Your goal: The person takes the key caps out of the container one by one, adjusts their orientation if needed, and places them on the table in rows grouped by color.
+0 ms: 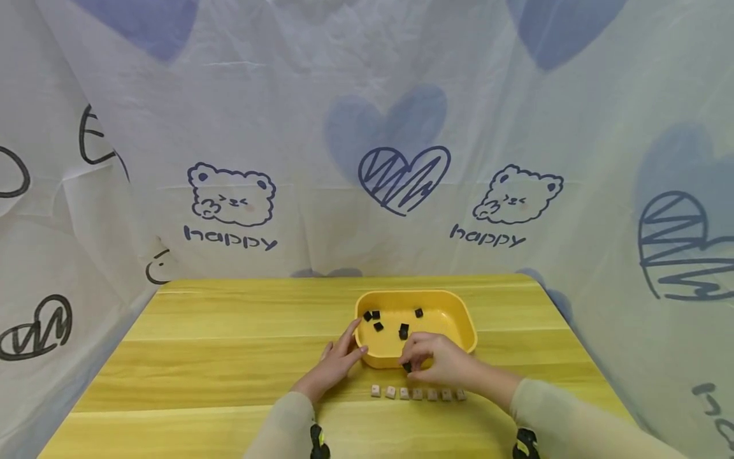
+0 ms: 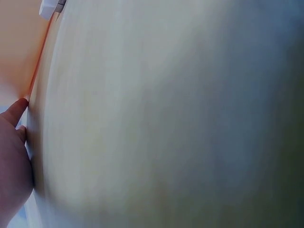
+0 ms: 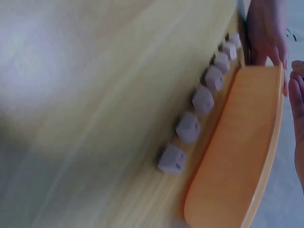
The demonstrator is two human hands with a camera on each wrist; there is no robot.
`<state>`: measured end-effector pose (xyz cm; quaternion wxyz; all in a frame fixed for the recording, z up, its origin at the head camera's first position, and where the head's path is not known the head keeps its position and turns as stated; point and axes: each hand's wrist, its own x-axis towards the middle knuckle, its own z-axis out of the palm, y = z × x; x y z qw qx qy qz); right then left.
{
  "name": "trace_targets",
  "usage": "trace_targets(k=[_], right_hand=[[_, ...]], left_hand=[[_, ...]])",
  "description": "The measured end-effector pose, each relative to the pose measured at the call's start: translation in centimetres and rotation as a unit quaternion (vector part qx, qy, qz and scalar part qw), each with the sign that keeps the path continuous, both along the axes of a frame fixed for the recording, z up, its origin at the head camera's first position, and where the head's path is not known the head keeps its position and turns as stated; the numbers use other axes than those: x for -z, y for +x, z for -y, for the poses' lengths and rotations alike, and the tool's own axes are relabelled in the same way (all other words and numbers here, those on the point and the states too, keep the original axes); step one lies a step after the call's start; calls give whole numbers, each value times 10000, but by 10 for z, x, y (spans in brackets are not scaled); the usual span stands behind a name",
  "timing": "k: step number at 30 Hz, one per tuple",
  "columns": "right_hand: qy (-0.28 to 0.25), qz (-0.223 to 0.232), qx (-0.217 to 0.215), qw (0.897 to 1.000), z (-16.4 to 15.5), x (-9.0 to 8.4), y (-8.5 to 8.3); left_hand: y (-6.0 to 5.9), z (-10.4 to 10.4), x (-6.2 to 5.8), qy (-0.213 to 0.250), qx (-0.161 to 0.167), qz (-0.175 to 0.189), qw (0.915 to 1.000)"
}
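Between thumb and fingers, my right hand (image 1: 441, 360) pinches a black keycap (image 1: 408, 367) just over the near rim of a yellow tray (image 1: 375, 361). My left hand (image 1: 332, 368) rests its extended fingers against the tray's left side. Several black keycaps lie loose inside the tray, among them one keycap (image 1: 418, 313) toward the back. In front of the tray, several pale keycaps form a row, starting with a leftmost keycap (image 1: 375, 391). The right wrist view shows the same row of marked keycaps (image 3: 203, 99) beside the tray wall (image 3: 237, 142); only part of the right hand (image 3: 298, 104) appears there.
The tray and keycaps stand on a wood-grain table (image 1: 229, 344). Behind and beside it hangs a pale cloth (image 1: 321, 217) printed with hearts and bears. Dark bands (image 1: 525, 443) circle both wrists over light sleeves.
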<state>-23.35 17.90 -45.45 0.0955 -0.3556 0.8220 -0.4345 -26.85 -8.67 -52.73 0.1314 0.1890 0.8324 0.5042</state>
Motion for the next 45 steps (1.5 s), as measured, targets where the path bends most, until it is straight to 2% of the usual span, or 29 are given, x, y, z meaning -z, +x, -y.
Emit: trace_targets(k=[10,15,27,34,45], right_hand=[[-176,154,-284,9993,19,12,13],[-151,56,-416,9990,24,18,16],[642,-160,-66,9978,40,22,17],[948,-657,-249,9930,50,21,17],[1485,-1065,-313,9827,60,30,12]], left_hand=[[1,1,0,4,31,22,10000],[1,1,2,-42,57,-49,10000],[-1,2,2,-71,59,-117,9999],[0,2,0,49,146,-154,9998],[0,2,-1,71,94,-89,9999]])
